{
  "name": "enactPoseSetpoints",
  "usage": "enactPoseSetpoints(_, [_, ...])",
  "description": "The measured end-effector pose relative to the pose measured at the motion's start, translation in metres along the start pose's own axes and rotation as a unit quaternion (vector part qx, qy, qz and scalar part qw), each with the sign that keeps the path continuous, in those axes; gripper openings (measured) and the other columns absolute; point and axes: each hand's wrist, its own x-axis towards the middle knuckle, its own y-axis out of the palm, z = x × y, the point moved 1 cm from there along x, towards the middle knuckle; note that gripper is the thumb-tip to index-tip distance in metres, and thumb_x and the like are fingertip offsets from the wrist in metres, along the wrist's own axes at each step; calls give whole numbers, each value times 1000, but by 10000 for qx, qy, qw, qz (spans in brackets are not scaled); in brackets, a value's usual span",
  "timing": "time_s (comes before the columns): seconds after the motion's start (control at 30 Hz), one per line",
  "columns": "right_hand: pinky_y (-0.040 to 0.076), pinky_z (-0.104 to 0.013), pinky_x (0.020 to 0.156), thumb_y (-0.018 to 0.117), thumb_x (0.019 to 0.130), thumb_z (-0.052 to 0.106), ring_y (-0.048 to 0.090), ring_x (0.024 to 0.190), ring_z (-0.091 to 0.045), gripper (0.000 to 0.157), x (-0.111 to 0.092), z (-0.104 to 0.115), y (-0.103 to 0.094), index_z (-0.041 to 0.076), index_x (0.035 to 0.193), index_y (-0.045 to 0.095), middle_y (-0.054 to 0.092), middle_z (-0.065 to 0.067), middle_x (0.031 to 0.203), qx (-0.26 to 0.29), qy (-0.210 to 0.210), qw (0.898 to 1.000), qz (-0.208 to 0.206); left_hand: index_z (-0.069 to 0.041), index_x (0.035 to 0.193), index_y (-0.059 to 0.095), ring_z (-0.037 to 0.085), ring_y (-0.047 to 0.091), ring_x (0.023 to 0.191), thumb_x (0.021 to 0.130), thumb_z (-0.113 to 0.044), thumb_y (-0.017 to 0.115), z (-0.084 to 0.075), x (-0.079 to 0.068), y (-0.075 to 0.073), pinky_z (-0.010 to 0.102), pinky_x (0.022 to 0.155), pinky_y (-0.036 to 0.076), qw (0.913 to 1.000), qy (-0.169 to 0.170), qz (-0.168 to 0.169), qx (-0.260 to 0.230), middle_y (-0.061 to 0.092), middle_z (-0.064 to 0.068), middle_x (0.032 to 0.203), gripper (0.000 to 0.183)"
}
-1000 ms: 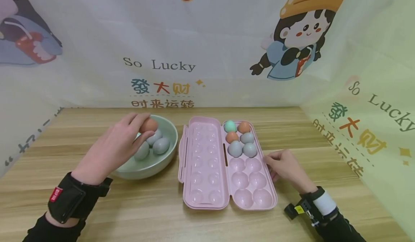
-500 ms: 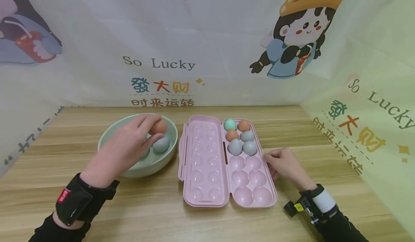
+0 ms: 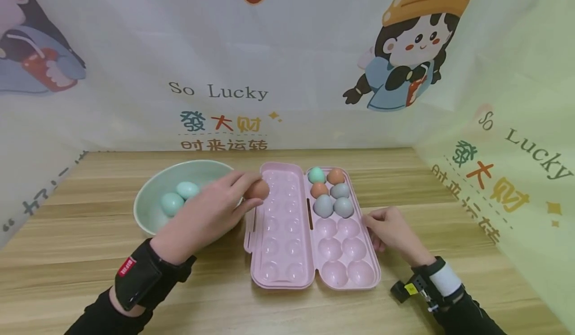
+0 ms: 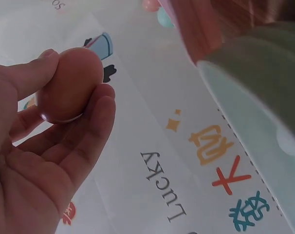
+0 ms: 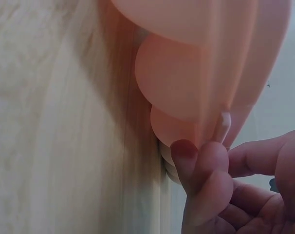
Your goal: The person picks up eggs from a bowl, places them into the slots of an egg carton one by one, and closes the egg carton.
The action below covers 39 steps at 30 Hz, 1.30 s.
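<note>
My left hand (image 3: 206,210) pinches a brown egg (image 3: 258,189) between thumb and fingers, above the lid side of a pink egg carton. In the left wrist view the egg (image 4: 72,85) sits at the fingertips, clear of the bowl's side. The carton (image 3: 331,248) lies unfolded; its back cups hold several green, brown and grey-blue eggs, and the front cups are bare. My right hand (image 3: 393,232) pinches the carton's right rim, as the right wrist view shows from beneath. A pale green bowl (image 3: 150,192) stands partly behind my left hand, with two blue-green eggs (image 3: 172,204) visible inside.
The wooden table (image 3: 215,300) carries bowl and carton side by side. A printed white cloth (image 3: 305,75) rises behind the table and along both sides. A small black camera (image 3: 400,291) on the right wrist hangs just above the tabletop.
My left hand has moved right with the brown egg, from over the bowl to over the carton's lid, uncovering two blue-green eggs. My right hand has stayed at the carton's rim.
</note>
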Motion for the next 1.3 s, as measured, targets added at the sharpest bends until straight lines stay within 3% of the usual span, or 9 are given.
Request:
enactPoseSetpoints(0.17, [44,-27,42,58,95,12,50,44,-15,22,0,1,0,1,82,72,55,-6,53,-41,-25,10000,6,-4,119,56,23,60,84,89,-14,75,-7,11,4,37,71,54,9997,-23,204,-127,59,9,101,37])
enactPoseSetpoints(0.3, [44,-27,42,58,95,12,50,44,-15,22,0,2,0,1,81,72,54,-6,52,-46,-33,10000,12,-7,116,55,20,57,84,90,-12,73,-10,18,7,34,74,52,9986,-2,305,-433,56,6,99,32])
enactPoseSetpoints(0.5, [44,-27,42,58,95,12,50,44,-15,23,1,4,1,1,80,71,54,-6,53,-43,-24,10000,29,-9,123,54,17,58,90,93,-15,70,-14,27,8,32,78,52,9979,87,301,-572,58,6,112,34])
enactPoseSetpoints(0.77, [43,-26,41,57,95,11,49,43,-15,23,1,4,0,1,80,71,54,-6,53,-27,-60,10000,45,-7,114,56,19,58,93,93,-17,70,-22,39,15,30,77,51,9977,260,409,-465,56,10,120,27])
enactPoseSetpoints(0.87, [43,-26,41,57,95,11,49,43,-15,23,1,3,0,1,79,71,54,-6,52,-12,-66,10000,45,-7,112,56,21,57,93,93,-17,70,-25,44,18,29,75,50,9974,421,468,-343,56,10,113,26])
enactPoseSetpoints(1.03, [42,-26,41,57,95,11,50,43,-15,24,0,2,0,1,79,71,54,-5,52,-54,-96,9999,25,-12,94,50,17,49,87,93,-16,69,-32,53,22,28,70,44,9962,570,600,-283,47,-1,90,20])
enactPoseSetpoints(1.13, [42,-26,41,57,95,11,50,43,-15,24,0,2,-1,1,79,71,54,-5,52,-91,-106,9999,-1,-13,90,48,14,47,81,93,-15,70,-36,58,25,27,67,43,9954,575,669,-379,45,-3,87,22])
enactPoseSetpoints(1.3, [43,-27,41,57,95,11,50,44,-15,24,-1,1,-2,1,78,71,54,-5,53,-93,-138,9999,23,-10,96,56,14,51,79,93,-15,70,-42,65,29,26,68,45,9943,617,762,-408,50,0,90,15])
